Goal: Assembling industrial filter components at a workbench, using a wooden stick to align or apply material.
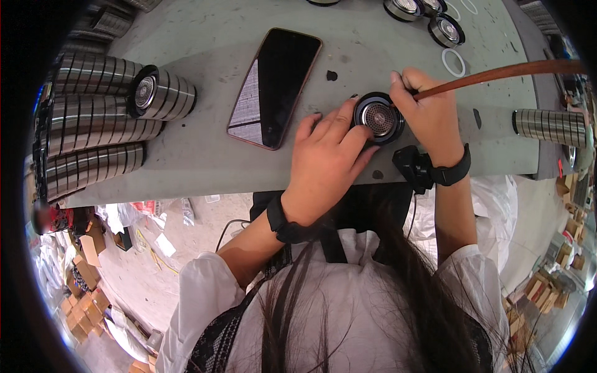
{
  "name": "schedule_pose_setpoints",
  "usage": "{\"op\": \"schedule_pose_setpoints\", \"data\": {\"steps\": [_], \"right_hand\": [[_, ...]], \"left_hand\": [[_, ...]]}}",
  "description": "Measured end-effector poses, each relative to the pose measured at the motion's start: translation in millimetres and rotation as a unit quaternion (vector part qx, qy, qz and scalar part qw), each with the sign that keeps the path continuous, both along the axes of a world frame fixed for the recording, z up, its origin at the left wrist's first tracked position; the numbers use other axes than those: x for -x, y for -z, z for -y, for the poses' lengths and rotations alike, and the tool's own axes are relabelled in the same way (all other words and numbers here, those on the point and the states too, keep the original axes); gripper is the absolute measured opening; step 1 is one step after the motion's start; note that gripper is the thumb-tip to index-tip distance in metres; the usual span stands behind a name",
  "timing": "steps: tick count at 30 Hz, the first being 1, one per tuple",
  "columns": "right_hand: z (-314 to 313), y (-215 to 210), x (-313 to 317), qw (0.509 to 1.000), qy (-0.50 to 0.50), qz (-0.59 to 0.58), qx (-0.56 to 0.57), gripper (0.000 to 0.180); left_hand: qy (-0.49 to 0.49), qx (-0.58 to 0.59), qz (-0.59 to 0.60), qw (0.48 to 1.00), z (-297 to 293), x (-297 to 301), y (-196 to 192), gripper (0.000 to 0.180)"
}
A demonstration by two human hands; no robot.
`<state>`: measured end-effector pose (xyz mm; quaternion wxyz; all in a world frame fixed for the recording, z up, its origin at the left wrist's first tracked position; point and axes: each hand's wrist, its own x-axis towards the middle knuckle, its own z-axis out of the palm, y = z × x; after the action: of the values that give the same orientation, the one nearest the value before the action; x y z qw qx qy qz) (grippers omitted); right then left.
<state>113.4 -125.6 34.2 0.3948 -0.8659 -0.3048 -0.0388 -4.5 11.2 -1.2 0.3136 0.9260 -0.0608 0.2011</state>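
Observation:
A round metal piece with a perforated centre and a black outer ring [379, 119] sits on the grey table in front of me. My left hand [324, 151] grips its left side, fingers curled along the rim. Against the right side of the piece, my right hand [426, 109] is closed in a pinch around a long, thin, reddish-brown stick [510, 73] that extends off to the right. The stick's working end is partly hidden by the fingers, so I cannot tell whether it touches the ring.
A dark-screened phone [275, 88] lies left of my hands. Stacked metal rings [165, 93] lie sideways at the left, with another stack [549, 127] at the right. Similar round pieces [446, 30] and a white ring [453, 63] are at the far right.

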Motion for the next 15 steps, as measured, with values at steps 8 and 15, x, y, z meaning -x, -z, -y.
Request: {"op": "schedule_pose_setpoints", "data": {"steps": [8,15], "right_hand": [[-5,4,-6,0.999,-0.019,0.028,-0.004,0.029],[-14,7,-9,0.998,-0.045,0.023,-0.032,0.031]], "left_hand": [[-0.005,0.005,-0.003,1.0,1,1,1,0.027],[-0.002,0.005,-0.004,1.0,0,1,0,0.025]]}}
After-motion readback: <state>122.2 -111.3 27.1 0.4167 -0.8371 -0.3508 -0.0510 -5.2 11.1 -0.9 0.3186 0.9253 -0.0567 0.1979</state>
